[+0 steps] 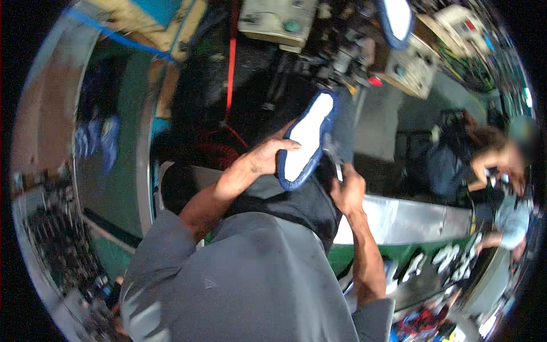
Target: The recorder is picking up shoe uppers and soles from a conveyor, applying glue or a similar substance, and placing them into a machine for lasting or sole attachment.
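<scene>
Over my lap, my left hand (279, 151) grips a blue shoe upper (293, 183) with its white underside (307, 137) turned up. The thumb lies across the white face and the other fingers go out of sight beneath the shoe. To its right, my right hand (348, 191) is closed around a slim metal hand tool (338, 170). The tool's blurred far end is close to the shoe's right edge; I cannot tell whether they touch, nor what kind of tool it is.
Another blue shoe with a white underside (397, 21) is at the top right. Machine boxes (277, 21) stand ahead. On the right runs a metal-topped bench (407, 219), with several shoes (447, 257) beyond it and a co-worker (493, 162) bent over. A red strap (231, 74) hangs ahead.
</scene>
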Available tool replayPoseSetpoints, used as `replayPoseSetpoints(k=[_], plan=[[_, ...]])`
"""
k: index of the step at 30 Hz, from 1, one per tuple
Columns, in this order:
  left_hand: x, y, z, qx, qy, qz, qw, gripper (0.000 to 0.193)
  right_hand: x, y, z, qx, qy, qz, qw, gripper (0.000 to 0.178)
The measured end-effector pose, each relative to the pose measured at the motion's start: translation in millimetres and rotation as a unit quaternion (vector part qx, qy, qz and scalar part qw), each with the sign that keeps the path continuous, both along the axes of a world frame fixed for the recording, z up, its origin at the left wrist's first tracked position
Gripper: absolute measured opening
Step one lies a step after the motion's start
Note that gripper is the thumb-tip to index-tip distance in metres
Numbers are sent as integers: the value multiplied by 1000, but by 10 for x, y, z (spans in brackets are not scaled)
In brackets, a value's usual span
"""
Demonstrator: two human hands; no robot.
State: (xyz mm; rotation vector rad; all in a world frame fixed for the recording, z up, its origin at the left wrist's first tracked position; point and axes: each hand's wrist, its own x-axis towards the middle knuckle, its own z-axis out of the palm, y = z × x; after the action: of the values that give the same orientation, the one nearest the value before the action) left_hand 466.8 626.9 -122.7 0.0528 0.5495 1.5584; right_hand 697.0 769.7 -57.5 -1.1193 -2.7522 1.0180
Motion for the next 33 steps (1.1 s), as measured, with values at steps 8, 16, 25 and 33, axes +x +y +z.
replayPoseSetpoints(k=[8,16,25,33], plan=[[161,-430,187,-202,171,250,931,101,1459,916,-550,-4,115,-108,987,21],[-1383,-2444,-323,-699,620,12,356,97,1524,1251,-777,-67,131,-146,978,11],[-1967,-3952,-1082,-742,488,-176,426,98,2506,1541,-1017,-131,113,-297,939,18],[-2586,-2055,-1702,-446,848,-36,285,38,3451,459,-1565,-64,68,-479,873,35]])
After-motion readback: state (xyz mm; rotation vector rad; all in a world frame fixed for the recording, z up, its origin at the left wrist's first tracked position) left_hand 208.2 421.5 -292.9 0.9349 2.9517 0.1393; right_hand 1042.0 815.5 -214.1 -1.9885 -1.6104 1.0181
